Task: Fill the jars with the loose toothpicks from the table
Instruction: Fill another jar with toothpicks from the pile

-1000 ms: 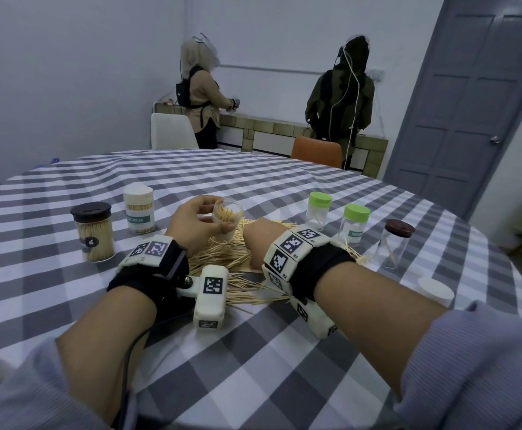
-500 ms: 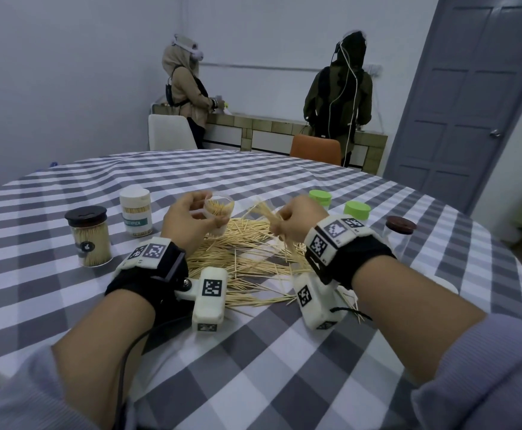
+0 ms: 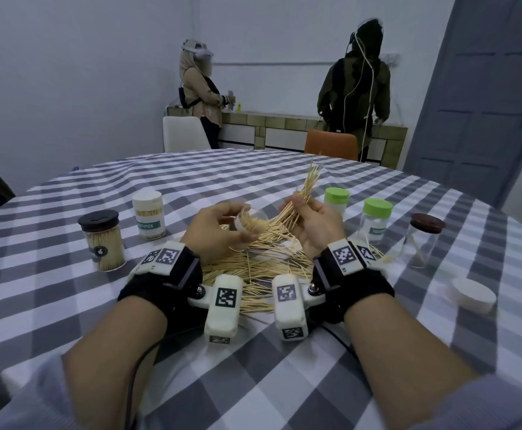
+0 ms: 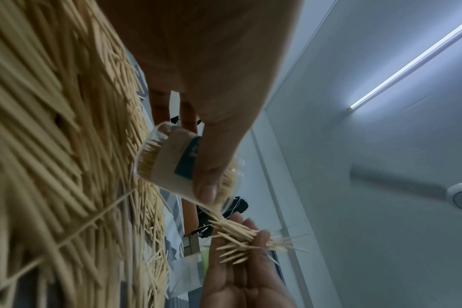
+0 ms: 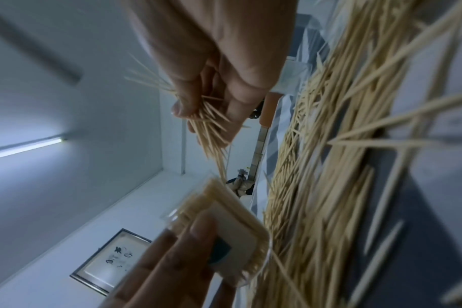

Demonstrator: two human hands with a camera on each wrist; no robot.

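My left hand (image 3: 219,229) grips a small clear jar (image 3: 248,223) partly filled with toothpicks, tilted with its mouth toward my right hand. The jar (image 4: 169,164) shows in the left wrist view held between thumb and fingers. My right hand (image 3: 310,220) pinches a bundle of toothpicks (image 3: 304,193) raised above the table, its lower ends close to the jar's mouth. The same bundle (image 5: 211,129) fans out under my right thumb. A loose pile of toothpicks (image 3: 259,265) lies on the checked tablecloth between my wrists.
At the left stand a full jar with a dark lid (image 3: 102,240) and a full white-lidded jar (image 3: 148,214). At the right stand two green-lidded jars (image 3: 336,201) (image 3: 376,220), a brown-lidded jar (image 3: 422,240) and a loose white lid (image 3: 473,294). Two people stand at the far counter.
My right hand lifted a bundle of toothpicks from the pile, turned palm up and brought it toward the jar. My left hand keeps holding the jar, tilted more toward the right.
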